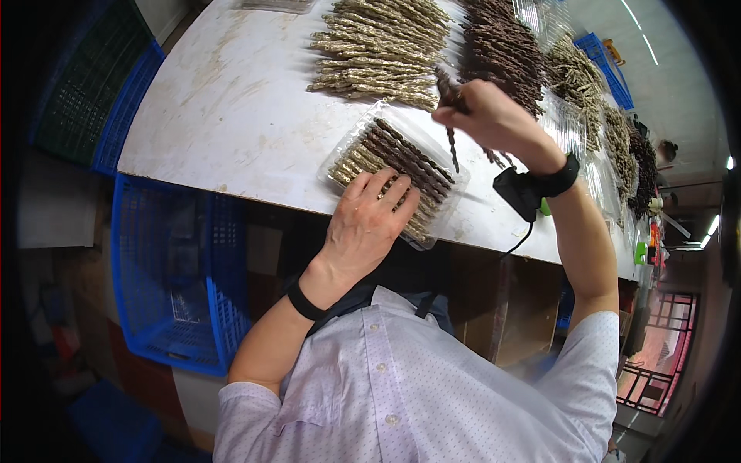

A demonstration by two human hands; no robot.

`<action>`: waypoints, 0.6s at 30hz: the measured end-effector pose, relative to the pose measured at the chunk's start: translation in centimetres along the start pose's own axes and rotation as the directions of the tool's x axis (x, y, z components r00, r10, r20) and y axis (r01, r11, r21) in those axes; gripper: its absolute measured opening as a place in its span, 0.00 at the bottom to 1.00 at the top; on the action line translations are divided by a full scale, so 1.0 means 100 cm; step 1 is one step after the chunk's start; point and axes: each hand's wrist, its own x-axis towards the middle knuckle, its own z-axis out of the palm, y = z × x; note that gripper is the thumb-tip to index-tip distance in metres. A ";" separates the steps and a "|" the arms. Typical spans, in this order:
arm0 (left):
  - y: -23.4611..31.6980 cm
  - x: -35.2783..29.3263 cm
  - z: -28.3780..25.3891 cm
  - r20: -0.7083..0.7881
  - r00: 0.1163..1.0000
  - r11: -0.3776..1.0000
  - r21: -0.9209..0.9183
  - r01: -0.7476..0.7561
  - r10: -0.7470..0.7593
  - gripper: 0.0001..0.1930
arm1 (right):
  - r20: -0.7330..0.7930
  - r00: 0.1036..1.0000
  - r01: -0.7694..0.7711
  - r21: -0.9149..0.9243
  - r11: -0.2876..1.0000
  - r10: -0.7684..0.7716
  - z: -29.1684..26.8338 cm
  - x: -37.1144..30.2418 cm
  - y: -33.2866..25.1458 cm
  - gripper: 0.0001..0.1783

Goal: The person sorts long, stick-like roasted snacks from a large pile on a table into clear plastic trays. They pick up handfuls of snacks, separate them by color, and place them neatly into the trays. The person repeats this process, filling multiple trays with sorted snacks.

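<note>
My left hand (369, 224) lies palm down with fingers spread over twisted sticks in a clear plastic tray (461, 185) at the table's near edge. The tray holds pale gold twisted sticks (356, 158) on its left and dark brown ones (409, 154) on its right. My closed right hand (494, 116) grips several dark brown twisted sticks (449, 91) above the table, right of the tray. Some hang downward from the fingers. A pile of pale gold sticks (378, 50) lies beyond the tray. A dark brown pile (502, 54) lies behind my right hand.
More beige sticks (579, 73) and clear plastic trays (567, 127) lie farther right on the white table (224, 116). A blue crate (606, 69) stands at the far right. Below the table's left edge is a blue plastic basket (162, 270). A black cable (519, 241) runs from my right wrist device.
</note>
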 end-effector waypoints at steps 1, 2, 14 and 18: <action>0.000 0.000 0.000 -0.008 1.000 1.000 -0.002 0.000 0.000 0.18 | 0.039 0.996 0.075 0.031 0.997 -0.076 0.003 -0.002 -0.004 0.22; 0.000 0.000 0.000 -0.017 1.000 1.000 -0.004 0.000 0.000 0.17 | -0.028 0.977 0.211 -0.048 0.976 -0.212 0.019 0.002 0.007 0.18; 0.001 0.001 0.000 -0.006 1.000 1.000 0.007 -0.003 0.003 0.17 | -0.050 0.979 0.183 -0.196 0.963 -0.197 0.052 0.007 0.007 0.21; 0.000 0.001 0.001 -0.007 1.000 1.000 0.013 -0.006 0.006 0.17 | -0.091 0.979 0.167 -0.144 0.975 -0.181 0.053 0.005 0.010 0.21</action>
